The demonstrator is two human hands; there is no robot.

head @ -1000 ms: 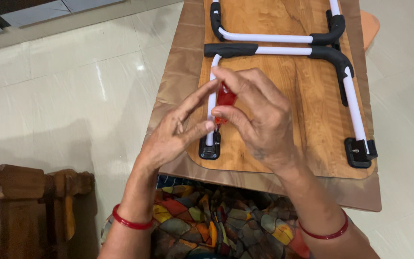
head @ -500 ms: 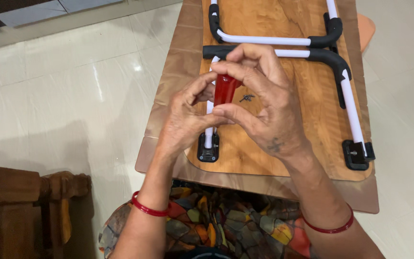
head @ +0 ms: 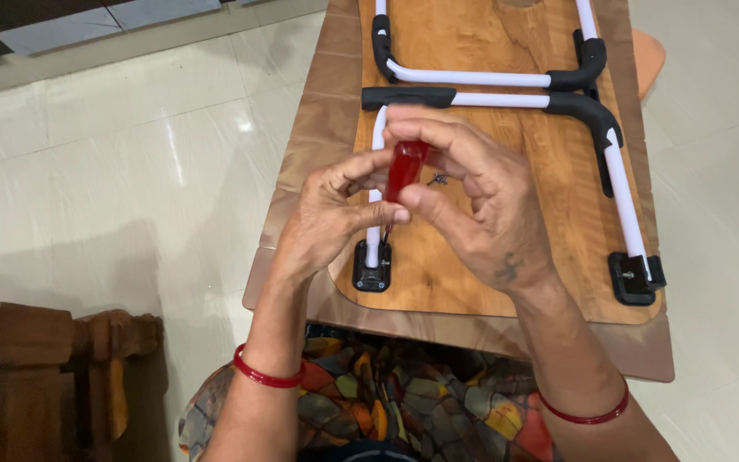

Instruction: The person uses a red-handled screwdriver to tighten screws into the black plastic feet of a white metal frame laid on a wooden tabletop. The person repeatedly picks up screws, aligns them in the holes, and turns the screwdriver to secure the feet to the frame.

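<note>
Red glass-like bangles ring both our wrists at the near edge of view, above a patchwork garment of many colours. Just beyond them our left hand (head: 327,218) and right hand (head: 481,205) meet, both closed around a red-handled screwdriver (head: 404,167): the left pinches it from the side, the right wraps it from above. A second ago the handle showed only as a small red spot between the fingers; now it stands more upright and longer in view, so we judge that the grip has been reset and the tool is being brought to bear. Its tip is hidden, pointing down toward the black hinge bracket (head: 372,267) on the wooden board (head: 506,282), which lies on a brown table (head: 301,137). A small screw (head: 436,180) shows by the right fingers. Farther off, the white folding legs (head: 489,79) with black elbows lie flat on the board.
</note>
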